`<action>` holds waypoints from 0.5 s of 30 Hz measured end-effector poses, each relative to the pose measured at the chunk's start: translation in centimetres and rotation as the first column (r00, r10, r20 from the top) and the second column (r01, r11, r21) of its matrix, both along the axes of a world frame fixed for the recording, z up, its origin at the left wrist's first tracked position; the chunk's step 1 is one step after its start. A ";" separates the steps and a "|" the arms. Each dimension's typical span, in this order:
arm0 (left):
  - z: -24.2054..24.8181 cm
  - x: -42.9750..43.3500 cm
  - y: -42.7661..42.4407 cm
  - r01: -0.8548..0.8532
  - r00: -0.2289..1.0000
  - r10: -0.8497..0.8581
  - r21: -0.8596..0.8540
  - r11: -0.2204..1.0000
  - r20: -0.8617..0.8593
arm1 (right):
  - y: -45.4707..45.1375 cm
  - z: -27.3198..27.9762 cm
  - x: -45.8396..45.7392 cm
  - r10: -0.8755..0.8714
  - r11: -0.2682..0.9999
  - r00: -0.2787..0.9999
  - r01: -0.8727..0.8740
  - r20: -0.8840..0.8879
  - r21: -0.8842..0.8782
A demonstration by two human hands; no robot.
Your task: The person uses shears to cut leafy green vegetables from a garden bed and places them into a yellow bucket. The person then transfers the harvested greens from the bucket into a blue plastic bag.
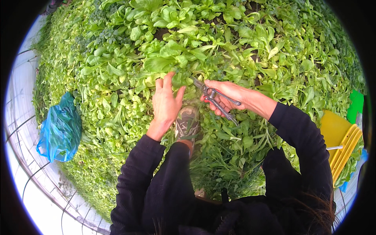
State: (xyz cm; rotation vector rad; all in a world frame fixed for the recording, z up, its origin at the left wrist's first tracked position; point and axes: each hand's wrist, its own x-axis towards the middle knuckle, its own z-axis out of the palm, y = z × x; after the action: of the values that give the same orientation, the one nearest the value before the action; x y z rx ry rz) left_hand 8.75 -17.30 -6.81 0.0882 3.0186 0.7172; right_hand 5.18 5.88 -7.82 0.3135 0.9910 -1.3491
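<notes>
My left hand (pixel 167 101) reaches into low leafy greens (pixel 161 60), fingers spread, their tips beside a pale green rosette; I see nothing held in it. To its right, my right hand (pixel 227 98) is closed around a pair of pruning shears (pixel 216 98) with a coil spring and red and dark handles. The shears' blades point up and left, among the leaves near the rosette. A shoe (pixel 188 123) stands between the plants just below the hands. The tips of some left fingers are partly hidden by foliage.
A blue plastic bag (pixel 61 132) with green contents rests on the plants at the left. A yellow plastic crate (pixel 346 149) holding leaves stands at the right, by a green object (pixel 354 107). Greenhouse sheeting and thin frame bars (pixel 22 126) border the left side.
</notes>
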 end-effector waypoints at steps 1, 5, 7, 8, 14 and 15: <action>-0.1 -0.3 0.0 0.011 1.000 -0.011 -0.013 1.000 0.017 | -0.2 -0.2 0.0 0.013 1.000 1.000 -0.013 0.010 0.013; -0.6 -1.2 -0.7 0.045 0.997 -0.045 -0.007 0.999 0.062 | -0.7 -0.8 -0.1 0.006 1.000 1.000 -0.006 0.025 -0.009; -1.0 -1.3 -1.0 0.035 0.998 -0.037 0.048 0.998 0.055 | -1.2 -1.2 -0.4 -0.011 0.999 0.999 0.013 0.034 -0.037; -1.2 -1.3 -1.1 0.018 0.999 -0.022 0.087 0.996 0.043 | -1.5 -1.5 -0.6 -0.006 0.999 0.999 0.007 0.036 -0.034; -1.5 -1.6 -1.4 -0.111 0.992 0.095 0.222 0.969 0.081 | -2.9 -1.8 -0.8 -0.049 0.999 0.999 0.049 -0.008 -0.001; -1.4 -1.6 -1.5 -0.189 0.976 0.153 0.251 0.949 0.156 | -2.6 -1.6 -0.7 -0.057 0.998 0.998 0.056 -0.018 -0.015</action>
State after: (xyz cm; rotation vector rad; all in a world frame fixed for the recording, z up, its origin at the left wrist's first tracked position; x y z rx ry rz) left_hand 7.17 -18.83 -8.23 -0.2098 2.8083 1.0918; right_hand 4.47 3.28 -9.44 0.3209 0.9933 -1.4120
